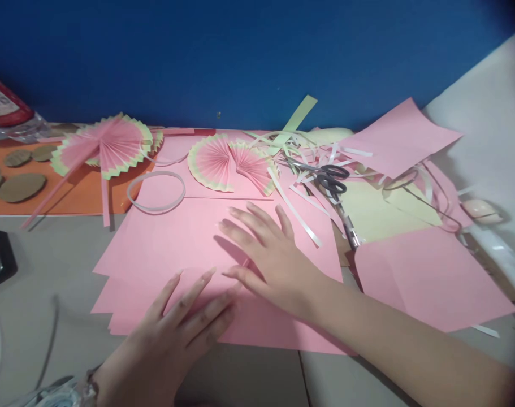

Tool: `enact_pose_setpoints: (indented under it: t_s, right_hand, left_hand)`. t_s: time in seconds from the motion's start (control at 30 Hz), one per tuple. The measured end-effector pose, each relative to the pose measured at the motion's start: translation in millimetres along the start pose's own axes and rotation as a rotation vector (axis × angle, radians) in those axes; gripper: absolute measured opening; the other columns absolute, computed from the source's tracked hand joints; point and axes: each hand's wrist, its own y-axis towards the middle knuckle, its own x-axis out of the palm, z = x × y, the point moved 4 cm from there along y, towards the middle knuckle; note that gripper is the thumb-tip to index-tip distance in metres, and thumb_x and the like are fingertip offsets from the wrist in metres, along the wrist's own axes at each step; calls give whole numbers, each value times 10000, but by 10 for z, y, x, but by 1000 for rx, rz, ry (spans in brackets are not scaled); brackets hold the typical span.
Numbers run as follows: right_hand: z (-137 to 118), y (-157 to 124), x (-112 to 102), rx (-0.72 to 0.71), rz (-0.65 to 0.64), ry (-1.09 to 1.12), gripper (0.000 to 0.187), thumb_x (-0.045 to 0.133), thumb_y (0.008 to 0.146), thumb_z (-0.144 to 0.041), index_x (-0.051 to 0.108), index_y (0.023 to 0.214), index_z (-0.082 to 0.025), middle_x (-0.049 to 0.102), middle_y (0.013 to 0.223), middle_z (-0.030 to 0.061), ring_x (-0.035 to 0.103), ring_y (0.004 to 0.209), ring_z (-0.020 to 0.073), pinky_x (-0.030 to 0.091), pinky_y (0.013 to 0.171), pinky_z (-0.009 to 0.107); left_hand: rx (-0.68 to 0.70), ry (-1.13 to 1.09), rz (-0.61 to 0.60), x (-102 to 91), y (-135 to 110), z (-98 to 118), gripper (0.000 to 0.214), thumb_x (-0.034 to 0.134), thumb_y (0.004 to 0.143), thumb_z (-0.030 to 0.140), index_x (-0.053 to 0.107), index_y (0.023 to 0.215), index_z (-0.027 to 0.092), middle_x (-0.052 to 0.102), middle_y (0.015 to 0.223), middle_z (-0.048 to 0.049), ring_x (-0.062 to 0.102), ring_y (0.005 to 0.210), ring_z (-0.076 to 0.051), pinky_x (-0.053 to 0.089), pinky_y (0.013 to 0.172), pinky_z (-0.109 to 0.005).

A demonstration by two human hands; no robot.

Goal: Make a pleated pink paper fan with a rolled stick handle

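The left hand (166, 342) is lying loosely spread, gripping nothing visible; the pink sheets (168, 237) are extending beneath both hands toward 12 o'clock, long axis running 9-to-3; the right hand (280, 265), nearer their far edge, is pointing fanned, seemingly unladen fingers toward 10 o'clock (touching or not, I can't tell).

The long-nailed left hand (172, 333) wears pale wristwear (73, 391).

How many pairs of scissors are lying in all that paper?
1: the black-handled scissors, among paper strips, beyond the right hand and to its right. Another could be hidden beneath the strips.
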Motion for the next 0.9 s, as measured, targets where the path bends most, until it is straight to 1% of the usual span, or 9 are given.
enact_pose_setpoints:
  t_s: [0.1, 0.23, 0.33, 0.4, 0.5, 0.57, 0.67, 0.77, 0.9]
  right_hand:
    - [85, 25, -4, 29, -1, -71, 510, 366, 955, -432, 324, 1436, -268, 311, 1522, 44, 208, 1409, 274, 116, 1120, 595]
    - [365, 72, -142, 171, 120, -231, 462, 409, 952, -320, 389, 1403, -222, 343, 1497, 111, 244, 1393, 317, 86, 1110, 612]
    - [374, 52, -192, 213, 161, -218, 432, 359, 961, -257, 410, 1386, -200, 359, 1482, 129, 227, 1404, 306, 99, 1114, 599]
    - [239, 28, -139, 142, 107, -109, 457, 357, 964, -339, 372, 1408, -230, 336, 1499, 99, 198, 1418, 284, 119, 1120, 592]
    - [35, 0, -8, -4, -45, -7, 575, 387, 929, -499, 295, 1449, -272, 258, 1544, 58, 145, 1435, 279, 125, 1124, 598]
    - [46, 3, 23, 10, -76, -14, 596, 389, 923, -515, 279, 1457, -274, 234, 1555, 56, 138, 1437, 283, 113, 1126, 601]
    - [212, 30, -27, 107, -31, -47, 595, 429, 914, -495, 301, 1447, -263, 250, 1545, 64, 138, 1435, 295, 80, 1129, 604]
    - [313, 41, -75, 130, -20, -46, 571, 447, 915, -459, 323, 1435, -259, 272, 1532, 68, 155, 1428, 298, 88, 1126, 607]
    - [237, 24, -81, 111, -26, -24, 506, 412, 941, -381, 330, 1428, -270, 275, 1532, 51, 173, 1424, 277, 107, 1126, 601]
  left_hand:
    - [2, -14, 37, 10, -4, 10, 883, 482, 684, 766, 425, 1401, 254, 314, 1514, 37, 160, 1413, -332, -72, 1148, -515]
    - [7, -28, 89, 14, -9, 1, 825, 421, 737, 758, 449, 1387, 250, 289, 1523, 48, 166, 1406, -346, -27, 1145, -531]
    - [40, -20, 111, 1, -6, -21, 837, 423, 752, 738, 418, 1409, 219, 262, 1537, 26, 167, 1400, -349, -8, 1143, -525]
    - [84, -7, 117, -12, -3, -29, 858, 422, 759, 729, 386, 1427, 193, 255, 1542, 3, 174, 1395, -346, -3, 1143, -511]
    - [91, -3, 123, -24, 1, -53, 864, 434, 759, 719, 379, 1431, 178, 258, 1543, -17, 187, 1390, -353, 20, 1137, -521]
    - [86, 3, 127, -25, 0, -65, 866, 447, 753, 714, 377, 1432, 181, 259, 1544, -23, 186, 1392, -356, 31, 1134, -522]
    - [117, 20, 129, -20, -10, -58, 867, 446, 747, 725, 382, 1428, 193, 271, 1540, -56, 183, 1401, -349, 31, 1134, -504]
    - [87, 9, 131, -15, -17, -49, 841, 461, 742, 722, 426, 1401, 201, 275, 1536, -96, 181, 1407, -351, 54, 1126, -518]
    - [28, -11, 108, -11, -12, -22, 848, 486, 715, 734, 452, 1383, 213, 252, 1544, -87, 164, 1415, -336, 58, 1128, -527]
